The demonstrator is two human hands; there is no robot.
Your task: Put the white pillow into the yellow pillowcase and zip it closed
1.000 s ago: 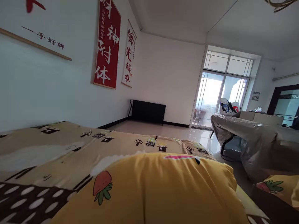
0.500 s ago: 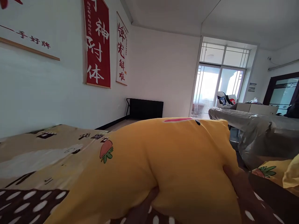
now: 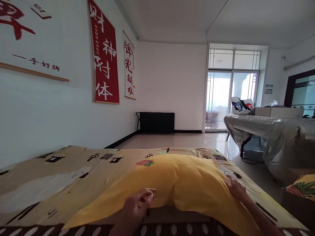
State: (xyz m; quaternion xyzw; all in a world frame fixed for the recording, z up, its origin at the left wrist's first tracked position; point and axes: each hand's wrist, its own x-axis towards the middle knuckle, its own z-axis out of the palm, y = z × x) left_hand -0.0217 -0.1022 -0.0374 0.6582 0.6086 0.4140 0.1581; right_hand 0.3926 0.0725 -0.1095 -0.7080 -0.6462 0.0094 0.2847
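Note:
A yellow pillow point(image 3: 194, 183) with a small pink carrot-like print lies on a beige patterned bed sheet point(image 3: 98, 180). Its near edge arches up, leaving a dark gap beneath. Over the near left part of the pillow is my left hand point(image 3: 137, 205), its fingers loosely bent and apart with nothing between them. My right hand point(image 3: 236, 188) rests against the pillow's right side, fingers stretched out along the cloth. Brown cloth with white dots point(image 3: 81, 231) runs along the bottom of the view.
Another yellow printed cloth item point(image 3: 304, 187) shows at the right edge. Beyond the bed, a plastic-covered table point(image 3: 261, 123) bears a box point(image 3: 278, 112) and bags. A black folded panel point(image 3: 157, 123) leans by the far wall. Scrolls point(image 3: 105, 65) hang on the left wall.
The pillow has dropped from a raised position onto the bed and lies flatter, farther from me. My hands have loosened from its near edge and right side. The view has tilted down slightly.

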